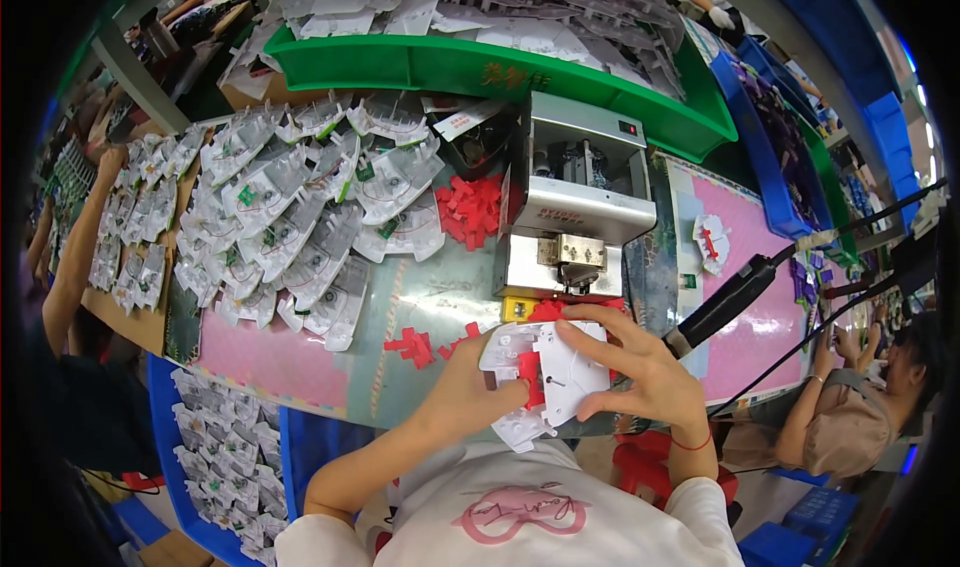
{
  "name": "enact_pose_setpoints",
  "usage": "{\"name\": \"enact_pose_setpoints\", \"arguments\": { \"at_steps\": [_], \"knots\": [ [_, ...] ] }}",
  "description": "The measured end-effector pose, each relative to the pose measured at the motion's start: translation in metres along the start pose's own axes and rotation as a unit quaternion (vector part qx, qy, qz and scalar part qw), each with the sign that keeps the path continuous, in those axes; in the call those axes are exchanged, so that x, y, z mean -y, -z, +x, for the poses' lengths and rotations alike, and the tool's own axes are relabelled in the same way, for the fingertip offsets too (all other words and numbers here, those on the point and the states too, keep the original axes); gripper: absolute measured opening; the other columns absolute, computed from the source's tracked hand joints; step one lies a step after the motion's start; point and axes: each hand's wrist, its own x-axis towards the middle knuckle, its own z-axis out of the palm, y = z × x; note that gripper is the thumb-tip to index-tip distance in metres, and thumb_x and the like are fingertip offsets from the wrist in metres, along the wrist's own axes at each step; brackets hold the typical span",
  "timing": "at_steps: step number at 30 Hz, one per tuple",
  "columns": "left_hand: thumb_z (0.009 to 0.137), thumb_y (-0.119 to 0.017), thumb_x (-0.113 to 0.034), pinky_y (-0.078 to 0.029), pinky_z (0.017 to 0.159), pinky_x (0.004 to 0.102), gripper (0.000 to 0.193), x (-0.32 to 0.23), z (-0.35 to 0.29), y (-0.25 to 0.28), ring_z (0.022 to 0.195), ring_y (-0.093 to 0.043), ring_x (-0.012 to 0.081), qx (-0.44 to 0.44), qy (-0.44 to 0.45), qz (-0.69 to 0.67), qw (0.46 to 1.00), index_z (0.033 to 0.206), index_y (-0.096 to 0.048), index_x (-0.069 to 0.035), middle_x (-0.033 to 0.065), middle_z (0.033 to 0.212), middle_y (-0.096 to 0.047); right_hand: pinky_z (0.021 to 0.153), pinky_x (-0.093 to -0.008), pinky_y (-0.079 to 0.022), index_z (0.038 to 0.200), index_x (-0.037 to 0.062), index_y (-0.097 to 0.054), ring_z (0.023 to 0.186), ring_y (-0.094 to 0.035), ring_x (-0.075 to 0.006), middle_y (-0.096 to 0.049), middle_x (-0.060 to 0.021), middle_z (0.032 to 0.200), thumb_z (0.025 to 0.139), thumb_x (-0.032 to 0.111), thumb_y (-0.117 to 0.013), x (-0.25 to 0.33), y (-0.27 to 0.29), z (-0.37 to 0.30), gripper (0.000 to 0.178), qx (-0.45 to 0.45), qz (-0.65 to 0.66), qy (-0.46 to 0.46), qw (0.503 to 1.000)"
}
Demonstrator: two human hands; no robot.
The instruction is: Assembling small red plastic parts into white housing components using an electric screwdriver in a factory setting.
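Observation:
A white plastic housing (pixel 515 430) is held in front of my body, just before the metal bench machine (pixel 580 202). My left hand (pixel 470 382) is closed on its left side, with the thumb next to a red plastic piece (pixel 530 379) set in the middle. A flat white plate (pixel 572 372) with a small dark slot lies over the housing's right part. My right hand (pixel 640 372) grips that plate, thumb on the lower edge and fingers over the top. Loose red plastic pieces (pixel 410 347) lie on the table left of my left hand.
Stacked translucent housings (pixel 270 202) with small green boards cover the table's left. A pile of red pieces (pixel 470 210) sits beside the machine. Behind stands a green bin (pixel 400 65) of grey parts. A black-handled cable tool (pixel 730 297) slants in from the right. Co-workers sit on both sides.

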Motion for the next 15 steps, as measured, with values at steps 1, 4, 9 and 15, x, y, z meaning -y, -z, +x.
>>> {"name": "enact_pose_setpoints", "arguments": {
  "at_steps": [1, 4, 9, 15],
  "knots": [
    [0.068, -0.054, 0.003, -0.047, 0.068, 0.0251, 0.042, 0.0, 0.0, -0.001, 0.079, -0.057, 0.0108, -0.001, -0.022, 0.008, 1.0, 0.11, -0.048, 0.005, 0.0071, 0.092, -0.059, 0.084, -0.0374, -0.042, 0.125, 0.0108, -0.045, 0.106, -0.046, -0.0328, -0.04, -0.0155, 0.122, 0.063, 0.032, -0.07, 0.004, -0.002, -0.001, 0.07, -0.016, -0.03, -0.006, 0.999],
    [0.069, -0.055, 0.002, -0.047, 0.067, 0.0248, 0.041, -0.003, -0.001, -0.003, 0.078, -0.056, 0.01, -0.004, -0.028, 0.026, 0.999, 0.11, -0.048, 0.006, 0.0063, 0.091, -0.059, 0.084, -0.0377, -0.042, 0.126, 0.0121, -0.044, 0.108, -0.044, -0.0325, -0.037, -0.0161, 0.124, 0.063, 0.031, -0.07, 0.0, -0.01, -0.003, 0.071, -0.041, -0.049, 0.0, 0.998],
    [0.07, -0.05, -0.001, -0.045, 0.072, 0.0243, 0.049, 0.007, 0.004, 0.001, 0.085, -0.052, 0.0085, 0.018, -0.05, 0.027, 0.998, 0.119, -0.043, 0.001, 0.0058, 0.098, -0.055, 0.081, -0.0372, -0.043, 0.126, 0.0139, -0.044, 0.105, -0.044, -0.0313, -0.036, -0.0156, 0.121, 0.063, 0.024, -0.071, -0.004, -0.02, -0.002, 0.069, -0.051, -0.01, -0.013, 0.999],
    [0.068, -0.06, -0.003, -0.047, 0.068, 0.024, 0.05, 0.013, 0.006, 0.003, 0.081, -0.055, 0.0094, 0.003, -0.032, -0.022, 0.999, 0.116, -0.046, 0.001, 0.0065, 0.095, -0.057, 0.08, -0.0353, -0.043, 0.124, 0.013, -0.046, 0.101, -0.046, -0.0301, -0.039, -0.0148, 0.117, 0.062, 0.02, -0.072, 0.004, -0.026, -0.002, 0.067, -0.07, 0.006, -0.043, 0.997]
  ]
}}
